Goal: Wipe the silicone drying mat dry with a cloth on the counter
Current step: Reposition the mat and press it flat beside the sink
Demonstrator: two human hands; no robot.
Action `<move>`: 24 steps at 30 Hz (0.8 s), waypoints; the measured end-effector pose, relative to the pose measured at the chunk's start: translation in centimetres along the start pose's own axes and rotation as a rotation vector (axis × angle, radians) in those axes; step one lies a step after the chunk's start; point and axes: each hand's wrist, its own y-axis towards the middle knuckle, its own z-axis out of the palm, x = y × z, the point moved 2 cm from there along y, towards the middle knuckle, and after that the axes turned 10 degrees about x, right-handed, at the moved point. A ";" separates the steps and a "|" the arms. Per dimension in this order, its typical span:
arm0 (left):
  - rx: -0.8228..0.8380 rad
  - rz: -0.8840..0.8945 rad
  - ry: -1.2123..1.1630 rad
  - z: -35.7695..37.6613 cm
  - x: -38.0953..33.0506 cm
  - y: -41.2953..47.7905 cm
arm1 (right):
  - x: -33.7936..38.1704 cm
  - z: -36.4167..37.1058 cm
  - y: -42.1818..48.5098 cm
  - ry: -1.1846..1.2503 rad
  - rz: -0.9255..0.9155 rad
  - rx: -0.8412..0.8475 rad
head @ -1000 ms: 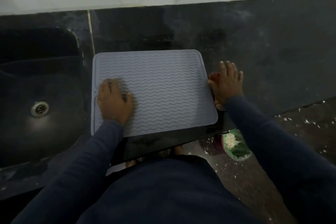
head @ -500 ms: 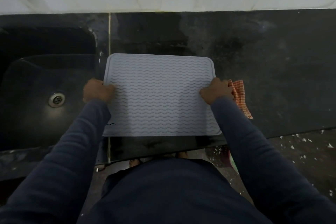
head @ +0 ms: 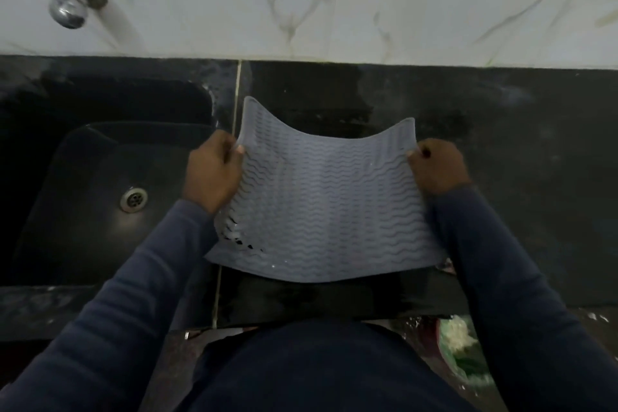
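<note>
A: What's the mat (head: 329, 207) made of?
B: Soft grey silicone, matt, ribbed with wavy ridges, bending freely.
A: The desk (head: 485, 150)?
B: Dark polished stone, glossy, smeared. The wall (head: 334, 10) is veined marble tile; the tap (head: 67, 0) and sink drain (head: 133, 199) are shiny metal.

Both arms in dark blue sleeves reach forward from the bottom of the frame — left hand (head: 212, 169) and right hand (head: 436, 165) are closed in pinch grips, thumbs on top
</note>
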 end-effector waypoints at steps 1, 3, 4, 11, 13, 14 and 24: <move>-0.021 0.032 -0.038 -0.3 -0.8 0.3 | 1.0 -1.1 0.3 -0.010 -0.047 -0.008; -0.051 0.073 -0.140 -1.1 -1.9 1.4 | 3.2 -3.1 1.3 -0.053 -0.123 -0.009; -0.052 0.079 -0.203 -1.3 -2.3 1.9 | 4.0 -4.0 1.7 -0.065 -0.153 -0.011; -0.153 -0.012 -0.425 -1.2 -3.1 10.3 | 8.1 -7.8 8.5 -0.001 -0.238 -0.097; -0.116 -0.089 -0.405 -0.4 -1.7 13.8 | 7.9 -6.6 12.1 0.077 -0.197 -0.115; -0.039 -0.152 -0.380 0.3 -0.4 15.2 | 7.3 -5.3 13.7 0.093 -0.153 -0.081; 0.141 -0.316 -0.132 4.1 6.0 17.9 | -2.9 1.1 22.1 0.027 0.171 0.030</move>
